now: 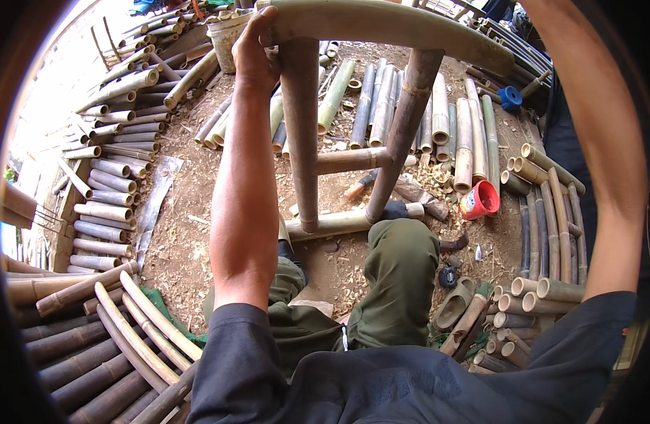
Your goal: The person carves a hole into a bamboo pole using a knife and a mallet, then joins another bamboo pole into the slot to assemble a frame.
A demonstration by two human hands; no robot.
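Note:
A bamboo frame (349,161) stands raised in front of me. It has a thick curved top rail (388,27), two legs and a thin crossbar joining them. The left end of the rail is gripped by my left hand (254,53), its thumb at the rail's end and the other fingers mostly hidden. My right forearm reaches up past the upper edge, so that hand is out of the picture. Below the frame, a bamboo pole (332,225) lies across the ground by my feet, close to the lower ends of the legs.
Cut bamboo tubes (113,205) are stacked at the left, with more (462,141) laid out ahead. Curved strips (145,325) rest on poles at lower left. A red cup (480,201), a tape measure (448,276), a blue roll (509,98) and a whitish bucket (227,42) stand around. Shavings litter the dirt.

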